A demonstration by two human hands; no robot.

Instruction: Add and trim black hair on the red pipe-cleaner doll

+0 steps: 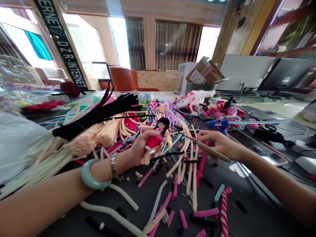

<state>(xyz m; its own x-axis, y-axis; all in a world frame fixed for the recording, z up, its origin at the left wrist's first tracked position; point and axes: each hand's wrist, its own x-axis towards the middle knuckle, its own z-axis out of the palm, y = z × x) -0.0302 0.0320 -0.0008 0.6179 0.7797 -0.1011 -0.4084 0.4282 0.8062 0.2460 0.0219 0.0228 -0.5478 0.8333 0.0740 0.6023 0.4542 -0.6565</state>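
A small doll (154, 142) of fuzzy pipe cleaners, with black hair, a beige face and limbs and a pink dress, is held in my left hand (144, 144), its fingers wrapped round the body. My right hand (214, 142) grips a slender tool with a tan handle (217, 153), perhaps tweezers or scissors; its thin metal tip reaches left to the doll's head. Whether the tip touches the hair I cannot tell. Black strands (170, 154) stick out beside the doll.
Bundles of black (98, 115) and beige pipe cleaners (85, 141) lie at the left. Cut pink, beige and white pieces litter the dark table (138, 200). A blue glue gun (219, 125) lies beyond my right hand, near a pile of colourful fuzzy items (222, 112). Monitors (247, 70) stand behind.
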